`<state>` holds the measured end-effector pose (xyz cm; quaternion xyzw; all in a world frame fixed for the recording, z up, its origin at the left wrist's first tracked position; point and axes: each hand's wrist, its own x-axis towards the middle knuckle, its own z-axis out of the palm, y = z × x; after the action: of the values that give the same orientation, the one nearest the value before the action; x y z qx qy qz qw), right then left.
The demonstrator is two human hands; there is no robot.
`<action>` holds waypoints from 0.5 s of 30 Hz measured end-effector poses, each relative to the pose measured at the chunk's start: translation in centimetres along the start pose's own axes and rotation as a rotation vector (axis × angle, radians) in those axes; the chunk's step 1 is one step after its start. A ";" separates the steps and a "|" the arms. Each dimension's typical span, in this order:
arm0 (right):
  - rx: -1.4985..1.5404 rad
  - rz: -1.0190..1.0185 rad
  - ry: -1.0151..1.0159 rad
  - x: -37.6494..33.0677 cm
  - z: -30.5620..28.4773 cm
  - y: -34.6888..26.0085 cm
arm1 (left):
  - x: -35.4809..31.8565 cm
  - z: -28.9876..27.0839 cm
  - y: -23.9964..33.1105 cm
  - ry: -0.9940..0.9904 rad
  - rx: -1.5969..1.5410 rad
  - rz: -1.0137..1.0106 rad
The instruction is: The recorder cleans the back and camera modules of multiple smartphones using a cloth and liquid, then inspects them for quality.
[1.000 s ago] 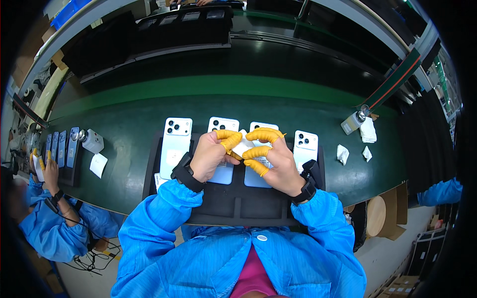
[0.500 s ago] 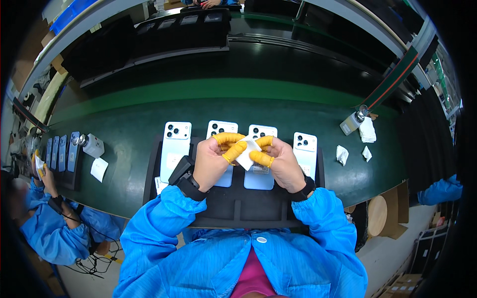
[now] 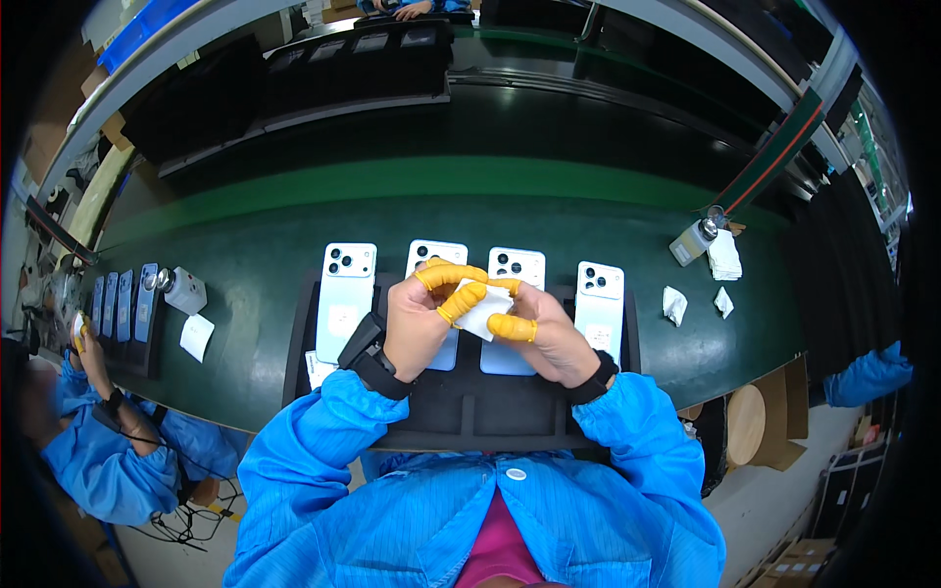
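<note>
A folded white wipe (image 3: 480, 318) is held between the left hand (image 3: 417, 325) and the right hand (image 3: 555, 343), in front of the two middle phones of a row of four. It is pinched from the left by a thumb and bent fingers drawn in close, and from the right by a thumb laid over its lower corner, with a forefinger at its upper edge; neither grip is spread open. Whether the phones behind are touched cannot be told. Thumbs and foremost fingers are sheathed in yellow finger covers (image 3: 451, 277), and a black band is worn on each wrist.

The row is carried by a black tray (image 3: 421, 419) at the near edge of the green worktop (image 3: 412, 211). The leftmost phone (image 3: 343, 299) is set by the tray's left edge, the rightmost phone (image 3: 600, 312) by its right edge; both middle phones are partly covered by the hands.

Toward the worktop's right end, a bottle (image 3: 694, 243) is placed beside a stack of white wipes (image 3: 724, 257), with two crumpled wipes (image 3: 674, 306) nearer. At the left end, another bottle (image 3: 184, 289) and a white sheet (image 3: 196, 336) are seen beside darker blue phones (image 3: 123, 304).
</note>
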<state>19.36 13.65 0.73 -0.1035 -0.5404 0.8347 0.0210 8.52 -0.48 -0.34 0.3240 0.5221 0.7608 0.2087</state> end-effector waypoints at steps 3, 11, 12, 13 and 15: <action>0.191 0.048 -0.010 -0.1 1.2 0.3 | -0.3 0.4 -0.5 0.039 -0.048 -0.002; -0.313 -0.348 0.156 -0.8 0.9 -1.0 | 0.0 0.4 -0.2 -0.031 -0.013 0.025; -0.489 -0.618 0.140 -0.5 -0.2 -1.1 | 0.1 0.3 0.0 -0.038 0.006 0.061; -0.765 -0.745 0.181 -1.0 -1.1 -2.5 | 0.1 0.1 0.2 -0.048 0.023 0.098; -1.225 -0.980 0.271 -2.8 -2.0 -6.0 | 0.1 -0.6 -0.3 -0.047 -0.019 0.132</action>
<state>22.03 17.52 5.77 0.0524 -0.8800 0.2652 0.3907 7.96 -0.70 -0.74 0.3736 0.4871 0.7701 0.1736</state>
